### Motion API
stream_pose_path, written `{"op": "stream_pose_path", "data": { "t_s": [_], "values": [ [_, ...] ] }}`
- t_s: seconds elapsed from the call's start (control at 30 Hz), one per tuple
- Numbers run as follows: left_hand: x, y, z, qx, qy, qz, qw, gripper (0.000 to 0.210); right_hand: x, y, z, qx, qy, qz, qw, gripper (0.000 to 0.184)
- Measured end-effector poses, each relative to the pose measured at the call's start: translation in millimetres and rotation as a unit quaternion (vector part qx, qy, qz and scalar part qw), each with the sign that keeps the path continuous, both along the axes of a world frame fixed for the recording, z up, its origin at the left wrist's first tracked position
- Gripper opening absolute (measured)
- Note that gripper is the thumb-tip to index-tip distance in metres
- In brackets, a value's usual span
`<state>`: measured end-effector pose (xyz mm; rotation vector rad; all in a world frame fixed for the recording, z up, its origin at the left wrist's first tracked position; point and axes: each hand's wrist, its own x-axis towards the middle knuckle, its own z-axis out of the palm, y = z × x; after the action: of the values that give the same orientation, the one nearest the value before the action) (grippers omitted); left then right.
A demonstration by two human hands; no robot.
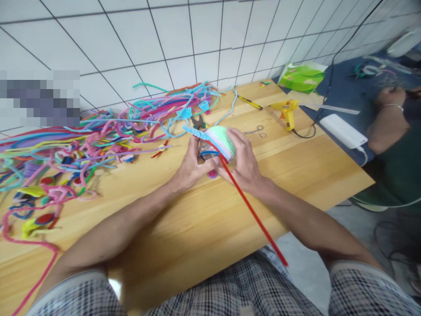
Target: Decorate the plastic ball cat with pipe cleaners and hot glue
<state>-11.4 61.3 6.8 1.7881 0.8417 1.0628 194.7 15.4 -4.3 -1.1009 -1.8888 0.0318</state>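
Note:
Between my two hands, above the wooden table, is a rounded pipe-cleaner craft piece (221, 137) with pale green, white and lilac stripes. A twisted light-blue stem (194, 131) sticks out from its upper left. My right hand (245, 160) is curled around its right side. At the lower left, my left hand (194, 163) grips the edge, its thumb by a bent dark-blue piece (209, 153). A red pipe cleaner (253, 210) runs along the craft piece's edge and trails down to the lower right. Part of the underside is hidden by my fingers.
Many coloured pipe cleaners (108, 131) are heaped along the left and back of the table (158, 245). Pliers (198, 122), scissors (256, 131), a yellow cutter (250, 102) and a yellow glue gun (287, 114) lie behind. A white power bank (343, 131) and another person's arm (391, 118) are at right.

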Motion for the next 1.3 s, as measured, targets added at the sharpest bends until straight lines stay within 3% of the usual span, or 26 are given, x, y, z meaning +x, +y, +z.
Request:
{"op": "stream_pose_path", "data": {
  "t_s": [0.13, 0.33, 0.4, 0.53, 0.8, 1.0, 1.3],
  "values": [
    [0.8, -1.9, -1.2, 0.011, 0.004, 0.002, 1.000, 0.099, -0.7, -4.4, 4.2, 0.012, -0.006, 0.006, 1.000, 0.089],
    [2.5, -4.4, 1.2, 0.046, 0.008, 0.051, 0.998, 0.103, -5.0, -16.3, 12.2, 0.102, -0.009, -0.022, 0.995, 0.045],
    [2.1, -4.9, 1.9, 0.069, 0.011, 0.058, 0.996, 0.099, -7.0, -18.8, 14.7, 0.129, -0.007, -0.020, 0.991, 0.038],
    [2.8, -6.4, -0.2, 0.084, -0.004, 0.079, 0.993, 0.093, -9.1, -21.0, 18.9, 0.143, 0.000, -0.005, 0.990, 0.036],
    [4.0, -6.0, -3.4, 0.074, 0.035, 0.101, 0.991, 0.104, -10.2, -23.5, 21.2, 0.188, -0.047, -0.014, 0.981, 0.034],
    [5.1, -1.0, -14.9, 0.105, -0.051, 0.078, 0.990, 0.110, -10.1, -23.4, 25.9, 0.206, -0.078, -0.041, 0.975, 0.024],
    [10.1, -5.2, -16.8, 0.054, -0.094, 0.086, 0.990, 0.100, -12.8, -24.4, 20.9, 0.180, -0.108, -0.056, 0.976, 0.027]
  ]
}}
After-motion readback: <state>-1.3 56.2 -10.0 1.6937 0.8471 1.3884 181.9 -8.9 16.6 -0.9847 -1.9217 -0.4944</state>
